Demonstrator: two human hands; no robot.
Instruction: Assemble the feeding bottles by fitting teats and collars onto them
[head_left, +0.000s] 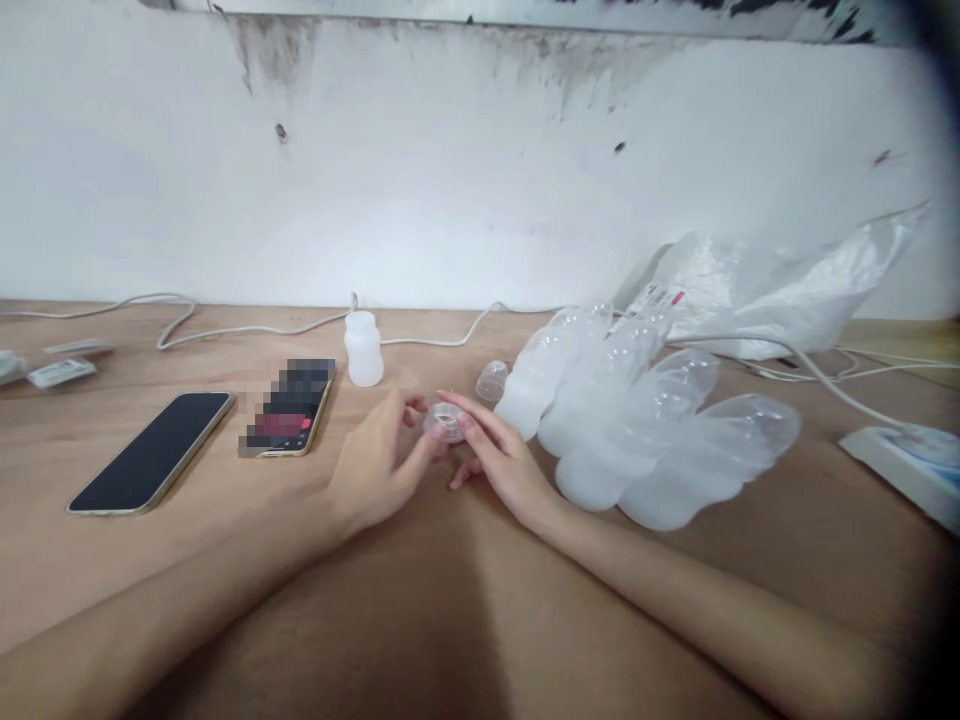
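Between the fingertips of both hands is a small clear plastic ring, ridged like a bottle's screw collar. My left hand grips its left side with thumb and fingers. My right hand pinches it from the right, its lower fingers curled beneath. Just beyond the hands lies a clear dome cap. An open-necked, milky-white plastic bottle stands upright behind my left hand. To the right, several similar bottles with clear domed caps lie on their sides in a cluster.
On the left lie a dark-screened phone and a second phone with a blurred screen. White cables run along the wall. A clear plastic bag and a white box-like object sit at the right of the wooden table.
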